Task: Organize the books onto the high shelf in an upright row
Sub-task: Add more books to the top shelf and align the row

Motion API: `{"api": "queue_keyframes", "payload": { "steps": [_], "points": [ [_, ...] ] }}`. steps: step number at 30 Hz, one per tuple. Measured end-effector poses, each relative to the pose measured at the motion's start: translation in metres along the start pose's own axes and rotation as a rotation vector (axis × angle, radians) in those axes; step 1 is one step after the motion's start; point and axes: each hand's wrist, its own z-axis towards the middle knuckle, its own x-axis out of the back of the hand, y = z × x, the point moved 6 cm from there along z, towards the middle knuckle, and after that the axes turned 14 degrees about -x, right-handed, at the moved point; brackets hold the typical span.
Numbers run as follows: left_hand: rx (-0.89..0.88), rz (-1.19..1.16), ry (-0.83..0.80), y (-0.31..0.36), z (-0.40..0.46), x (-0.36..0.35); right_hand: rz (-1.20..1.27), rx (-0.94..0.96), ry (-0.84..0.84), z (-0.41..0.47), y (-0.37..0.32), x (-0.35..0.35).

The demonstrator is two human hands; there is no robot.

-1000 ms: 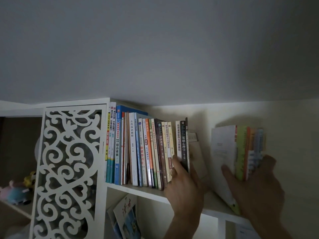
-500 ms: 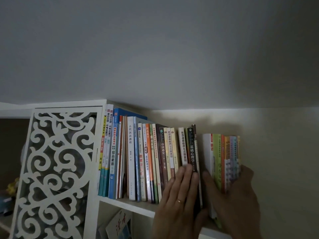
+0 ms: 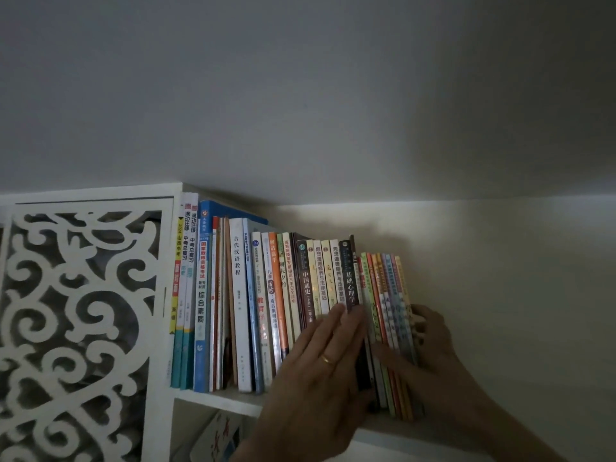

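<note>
A long row of upright books [image 3: 240,305] stands on the high white shelf [image 3: 220,400], just under the ceiling. At the row's right end is a bundle of thin colourful books [image 3: 388,295], tight against a dark-spined book [image 3: 350,275]. My left hand [image 3: 320,365] lies flat with straight fingers on the spines near the dark book; a ring is on one finger. My right hand [image 3: 423,341] grips the thin bundle, thumb across the spines and fingers curled round its right side.
A white carved fretwork panel [image 3: 76,325] closes the shelf's left side. The ceiling sits close above the book tops. A pale wall [image 3: 516,295] runs behind and to the right. A book with a red-lettered cover [image 3: 220,438] lies in the compartment below.
My right hand has carried the thin bundle left until it meets the row. My left hand went from holding the row's end to lying flat on the spines.
</note>
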Motion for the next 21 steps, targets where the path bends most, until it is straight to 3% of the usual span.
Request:
{"api": "queue_keyframes", "payload": {
  "steps": [5, 8, 12, 15, 18, 21],
  "points": [
    [-0.069, -0.075, -0.02, -0.014, -0.006, 0.01, 0.019, -0.006, 0.093, -0.004, 0.0, 0.007],
    [-0.077, -0.173, 0.052, -0.015, 0.005, 0.02, -0.015, -0.076, 0.051, -0.001, -0.002, 0.009],
    [0.112, -0.26, 0.191, -0.052, 0.046, 0.05, -0.032, -0.149, -0.097, 0.001, 0.005, 0.011],
    [0.222, -0.338, 0.15, -0.087, 0.07, 0.059, -0.079, -0.146, -0.203, -0.005, 0.018, 0.009],
    [0.148, -0.432, 0.038, -0.099, 0.082, 0.052, -0.168, -0.091, -0.178, -0.008, 0.022, 0.012],
    [0.175, -0.534, 0.058, -0.106, 0.084, 0.044, -0.192, -0.085, -0.121, -0.008, 0.014, 0.014]
  ]
}}
